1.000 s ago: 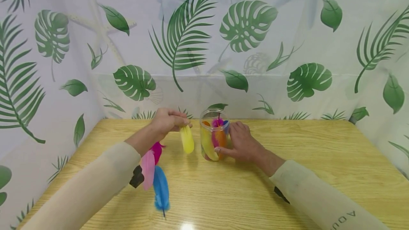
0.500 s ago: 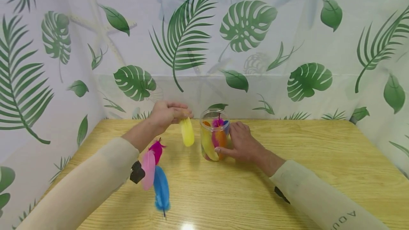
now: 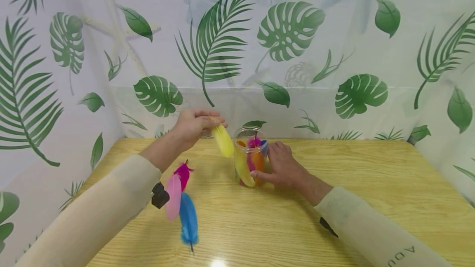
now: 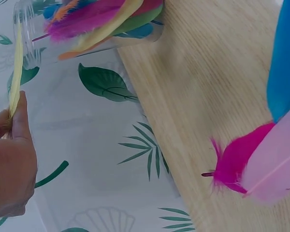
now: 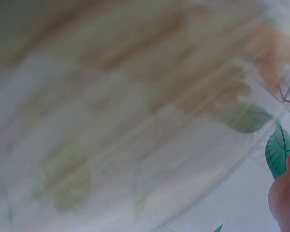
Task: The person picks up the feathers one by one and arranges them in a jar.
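Observation:
My left hand (image 3: 194, 126) pinches a yellow feather (image 3: 224, 141) by its quill end, between thumb and fingers. The feather hangs tilted, its lower tip close to the left side of a clear jar's rim (image 3: 246, 150). In the left wrist view, the yellow feather (image 4: 17, 67) overlaps the jar's mouth. Inside the jar are several feathers, among them yellow, magenta, orange, blue and green ones. My right hand (image 3: 283, 167) grips the jar at its right side, thumb in front; its other fingertips are partly hidden behind it.
On the wooden table (image 3: 334, 184), a magenta feather (image 3: 182, 175), a pink feather (image 3: 173, 197) and a blue feather (image 3: 189, 219) lie beside my left forearm, overlapping slightly. A leaf-printed cloth (image 3: 311, 106) rises behind the table. The right wrist view is mostly blurred.
My left hand has risen and shifted slightly right with the yellow feather, whose tip has swung up towards the jar's rim. The right hand and jar stay put.

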`<control>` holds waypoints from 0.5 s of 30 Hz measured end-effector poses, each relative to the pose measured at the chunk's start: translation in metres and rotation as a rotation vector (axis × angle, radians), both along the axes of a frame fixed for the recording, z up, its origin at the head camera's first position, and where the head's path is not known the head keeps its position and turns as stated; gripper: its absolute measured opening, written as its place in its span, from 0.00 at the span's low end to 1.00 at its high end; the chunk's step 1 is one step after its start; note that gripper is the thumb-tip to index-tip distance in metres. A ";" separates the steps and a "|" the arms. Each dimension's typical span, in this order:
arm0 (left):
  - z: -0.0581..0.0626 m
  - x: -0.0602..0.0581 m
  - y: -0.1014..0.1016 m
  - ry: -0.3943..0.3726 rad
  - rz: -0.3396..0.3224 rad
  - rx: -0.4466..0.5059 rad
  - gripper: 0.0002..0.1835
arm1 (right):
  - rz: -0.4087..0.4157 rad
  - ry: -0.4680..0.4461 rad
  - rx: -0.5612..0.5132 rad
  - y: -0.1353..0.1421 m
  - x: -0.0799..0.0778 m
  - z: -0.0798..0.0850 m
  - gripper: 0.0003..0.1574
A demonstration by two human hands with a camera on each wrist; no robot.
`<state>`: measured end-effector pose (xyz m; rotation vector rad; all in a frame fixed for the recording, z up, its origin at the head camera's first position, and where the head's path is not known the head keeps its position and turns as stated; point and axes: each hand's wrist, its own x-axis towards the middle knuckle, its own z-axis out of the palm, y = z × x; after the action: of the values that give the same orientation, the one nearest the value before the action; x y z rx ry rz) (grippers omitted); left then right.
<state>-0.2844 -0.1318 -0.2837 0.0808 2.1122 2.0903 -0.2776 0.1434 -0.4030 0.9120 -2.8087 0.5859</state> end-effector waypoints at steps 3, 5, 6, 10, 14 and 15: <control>0.004 -0.001 0.002 0.014 0.003 -0.009 0.19 | 0.007 0.008 -0.001 0.000 0.000 0.000 0.54; 0.007 -0.001 0.004 0.018 0.002 -0.018 0.18 | 0.010 0.011 -0.002 0.000 0.000 0.000 0.54; 0.009 -0.001 0.005 0.020 -0.001 -0.017 0.18 | 0.011 0.014 -0.002 0.000 0.000 0.000 0.54; 0.015 -0.001 0.011 0.022 -0.013 -0.003 0.15 | 0.010 0.011 -0.004 0.000 0.001 0.000 0.53; 0.019 -0.003 0.019 0.024 -0.007 0.020 0.18 | 0.007 0.012 -0.003 0.000 0.000 0.000 0.53; 0.020 -0.003 0.022 0.022 -0.003 0.023 0.19 | 0.007 0.014 -0.004 0.000 0.000 -0.001 0.53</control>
<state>-0.2876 -0.1101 -0.2637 0.1103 2.0998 2.1223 -0.2777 0.1436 -0.4036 0.9223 -2.7925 0.5831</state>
